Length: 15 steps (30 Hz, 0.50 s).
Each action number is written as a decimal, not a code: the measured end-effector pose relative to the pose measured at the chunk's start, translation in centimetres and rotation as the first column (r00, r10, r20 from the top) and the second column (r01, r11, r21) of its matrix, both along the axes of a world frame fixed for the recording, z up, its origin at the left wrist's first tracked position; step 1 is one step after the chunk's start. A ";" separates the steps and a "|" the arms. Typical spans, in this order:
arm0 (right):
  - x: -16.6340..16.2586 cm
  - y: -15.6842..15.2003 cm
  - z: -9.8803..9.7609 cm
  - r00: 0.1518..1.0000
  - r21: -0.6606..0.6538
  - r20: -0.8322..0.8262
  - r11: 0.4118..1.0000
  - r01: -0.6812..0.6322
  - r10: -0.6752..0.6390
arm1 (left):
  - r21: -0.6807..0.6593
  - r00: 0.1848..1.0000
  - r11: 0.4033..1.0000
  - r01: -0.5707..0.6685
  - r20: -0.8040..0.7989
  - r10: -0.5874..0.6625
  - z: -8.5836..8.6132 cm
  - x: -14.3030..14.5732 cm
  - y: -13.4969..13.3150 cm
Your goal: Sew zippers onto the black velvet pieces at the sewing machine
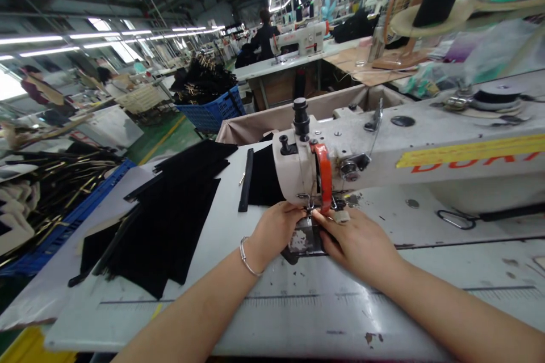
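At the needle of a white sewing machine [293, 173], my two hands meet from either side. My left hand [275, 232], with a silver bracelet on its wrist, has its fingers closed at the near edge of a black fabric piece [264, 178], beside the presser foot. My right hand [360, 241] lies to the right of the foot, index finger reaching to the needle and the other fingers curled in; whatever is under them is hidden. A black zipper strip [246, 180] with a gold-coloured pull lies along the fabric's left side.
A stack of black fabric pieces [164, 218] lies on the table to the left. Blue crates [210, 110] hold dark, gold-trimmed pieces. An orange guard [324, 176] curves beside the needle. Behind the machine hangs a beige cloth bin [251, 119]. Other people sit farther back.
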State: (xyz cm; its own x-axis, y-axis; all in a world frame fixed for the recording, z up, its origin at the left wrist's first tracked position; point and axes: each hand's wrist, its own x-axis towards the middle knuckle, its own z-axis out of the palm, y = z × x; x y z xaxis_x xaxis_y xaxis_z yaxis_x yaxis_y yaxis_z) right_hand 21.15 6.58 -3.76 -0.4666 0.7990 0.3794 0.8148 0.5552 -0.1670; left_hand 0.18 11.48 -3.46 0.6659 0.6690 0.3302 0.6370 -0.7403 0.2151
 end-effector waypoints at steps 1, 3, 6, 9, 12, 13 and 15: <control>0.0 -0.1 0.1 1.000 0.001 -0.005 1.000 -0.003 0.003 | -0.011 1.000 1.000 0.006 0.011 -0.006 -0.1 0.0 -0.1; 0.0 -0.4 0.1 1.000 0.003 -0.015 1.000 -0.011 0.011 | -0.039 0.999 0.999 0.031 0.030 -0.030 -0.2 -0.1 -0.2; 0.0 -0.6 -0.2 0.999 0.015 -0.030 1.000 -0.016 0.016 | -0.059 0.998 0.998 0.038 0.045 -0.035 -0.3 -0.1 -0.3; 0.1 -0.6 -0.7 0.999 0.060 -0.045 0.998 -0.012 0.015 | -0.078 0.997 0.996 -0.041 0.059 0.046 -0.3 -0.1 -0.2; 0.3 -0.5 -1.3 0.998 0.125 -0.065 0.992 -0.005 0.013 | -0.098 0.986 0.985 -0.139 0.074 0.147 -0.3 0.0 -0.2; 0.5 -0.4 -1.5 0.997 0.139 -0.072 0.990 0.000 0.010 | -0.086 0.980 0.981 -0.174 0.079 0.181 -0.3 0.0 0.0; 0.8 -0.3 -2.1 0.996 0.165 -0.087 0.986 0.005 0.009 | -0.042 0.972 0.975 -0.220 0.074 0.223 -0.4 0.2 0.7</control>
State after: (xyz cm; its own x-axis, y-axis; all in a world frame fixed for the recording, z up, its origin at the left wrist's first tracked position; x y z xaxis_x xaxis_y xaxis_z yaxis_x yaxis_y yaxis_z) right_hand 21.95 6.32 -5.91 -0.4274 0.7213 0.5450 0.8001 0.5824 -0.1434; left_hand 0.41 12.17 -3.85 0.4733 0.8082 0.3503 0.7647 -0.5744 0.2921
